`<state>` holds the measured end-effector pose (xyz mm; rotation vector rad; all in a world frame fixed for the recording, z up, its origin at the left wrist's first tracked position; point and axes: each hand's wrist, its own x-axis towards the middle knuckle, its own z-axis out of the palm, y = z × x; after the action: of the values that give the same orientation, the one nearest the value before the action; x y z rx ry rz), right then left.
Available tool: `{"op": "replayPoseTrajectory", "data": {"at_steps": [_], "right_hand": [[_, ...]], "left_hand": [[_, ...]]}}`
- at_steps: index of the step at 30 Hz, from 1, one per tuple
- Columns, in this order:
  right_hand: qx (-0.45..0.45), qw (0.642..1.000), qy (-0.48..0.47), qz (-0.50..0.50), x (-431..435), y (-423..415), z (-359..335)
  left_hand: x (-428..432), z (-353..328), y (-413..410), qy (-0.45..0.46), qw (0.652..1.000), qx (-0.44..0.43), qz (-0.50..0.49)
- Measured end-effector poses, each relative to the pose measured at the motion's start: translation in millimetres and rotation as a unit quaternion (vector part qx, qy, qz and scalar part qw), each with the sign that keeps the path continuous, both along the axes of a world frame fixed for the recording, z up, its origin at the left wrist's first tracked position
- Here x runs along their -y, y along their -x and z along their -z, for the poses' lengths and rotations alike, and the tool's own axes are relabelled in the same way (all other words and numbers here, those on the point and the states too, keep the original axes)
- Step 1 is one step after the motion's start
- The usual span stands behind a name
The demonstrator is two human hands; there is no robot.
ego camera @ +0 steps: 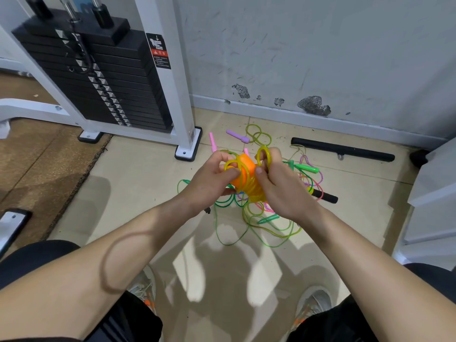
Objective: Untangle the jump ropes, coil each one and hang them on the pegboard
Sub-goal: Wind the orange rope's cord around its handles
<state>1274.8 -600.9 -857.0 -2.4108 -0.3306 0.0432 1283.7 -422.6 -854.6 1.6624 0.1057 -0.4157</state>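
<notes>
- My left hand [212, 180] grips the orange handle [243, 172], thumb pressing the wrapped yellow rope [263, 154] so its coils can't slip.
- My right hand [280, 187] pinches one yellow loop, lifted clear of the floor tangle [251, 213] to tease it free.
- Other ropes lie knotted below; no pegboard shows.

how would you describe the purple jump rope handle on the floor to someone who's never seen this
Find the black weight stack in its white frame; on the pale tiles right of the frame's foot, near the wall, lies the lilac plastic jump rope handle. It is the only purple one, stubbier than the slim pink handle on its left.
</notes>
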Motion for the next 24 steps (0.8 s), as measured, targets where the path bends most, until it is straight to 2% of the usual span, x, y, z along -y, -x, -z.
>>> {"op": "replayPoseTrajectory", "data": {"at_steps": [3, 8, 11, 17, 24], "right_hand": [[-0.023, 0.999, -0.026, -0.016, 2.9, -2.1, 1.2], [-0.035, 0.999, 0.013, -0.026, 7.6, -6.4, 2.1], [-0.063, 0.998, -0.006, -0.023, 10.5, -10.4, 2.3], [0.025, 1.000, -0.003, -0.007, 9.0, -7.8, 3.6], [-0.002, 0.997, -0.039, 0.062, 9.4, -15.7, 8.9]], "left_hand": [[-2.2, -2.9, 0.6, 0.016, 1.000, 0.000, 0.004], [4.4, -5.5, 9.9, 0.029, 0.999, 0.007, 0.018], [6.0, -4.8, 11.1, 0.021, 1.000, 0.004, 0.002], [10.4, -3.1, 14.8, 0.036, 0.999, -0.004, 0.000], [13.5, -1.7, 16.9, 0.037, 0.999, 0.019, -0.012]]}}
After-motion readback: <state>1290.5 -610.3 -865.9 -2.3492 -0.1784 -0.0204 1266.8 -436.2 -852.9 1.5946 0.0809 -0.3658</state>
